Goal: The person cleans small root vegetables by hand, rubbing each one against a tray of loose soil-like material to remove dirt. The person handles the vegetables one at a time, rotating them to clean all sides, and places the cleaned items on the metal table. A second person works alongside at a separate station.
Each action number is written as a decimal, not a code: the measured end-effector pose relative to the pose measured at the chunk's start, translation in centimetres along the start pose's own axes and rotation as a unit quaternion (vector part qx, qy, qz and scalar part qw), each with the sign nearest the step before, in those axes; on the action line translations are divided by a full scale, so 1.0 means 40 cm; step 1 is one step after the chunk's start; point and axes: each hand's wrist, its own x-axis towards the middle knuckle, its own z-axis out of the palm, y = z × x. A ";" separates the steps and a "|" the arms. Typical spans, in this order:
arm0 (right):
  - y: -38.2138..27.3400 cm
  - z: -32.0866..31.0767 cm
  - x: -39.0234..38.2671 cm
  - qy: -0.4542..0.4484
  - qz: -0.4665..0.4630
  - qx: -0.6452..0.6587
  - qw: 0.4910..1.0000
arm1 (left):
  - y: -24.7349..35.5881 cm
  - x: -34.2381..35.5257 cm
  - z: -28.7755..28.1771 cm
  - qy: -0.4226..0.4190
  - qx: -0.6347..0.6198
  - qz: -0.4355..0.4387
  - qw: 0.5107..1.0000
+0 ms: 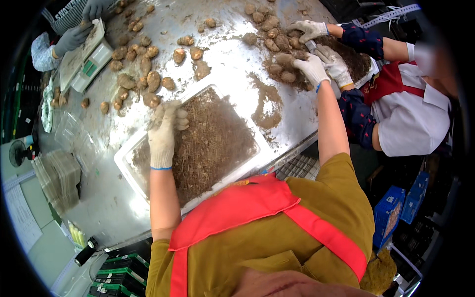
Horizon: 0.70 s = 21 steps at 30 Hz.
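My left hand, in a cream glove, rests over the upper-left part of a white tray full of brown soil; its fingers are slightly bent and apart, with nothing visible in them. My right hand, gloved alike, reaches to a heap of soil-covered brown tubers at the upper right, its fingers closed round a tuber. More round tubers lie scattered on the steel table beyond the tray.
A co-worker at right has gloved hands at a soil-filled tray. Another's grey-gloved hands are at a scale. Stacked clear containers sit at left, a fan beyond. Blue crates stand below right.
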 end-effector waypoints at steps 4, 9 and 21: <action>-0.053 -0.009 -0.107 -0.081 0.122 0.288 0.946 | 0.040 -0.041 0.079 -0.046 0.053 0.012 0.997; -0.199 0.108 -0.251 -0.197 0.109 0.369 0.902 | 0.017 -0.061 0.125 -0.104 0.295 0.222 0.924; -0.406 0.250 -0.470 -0.369 -0.099 0.080 0.921 | 0.041 -0.224 0.062 -0.114 -0.055 0.088 0.988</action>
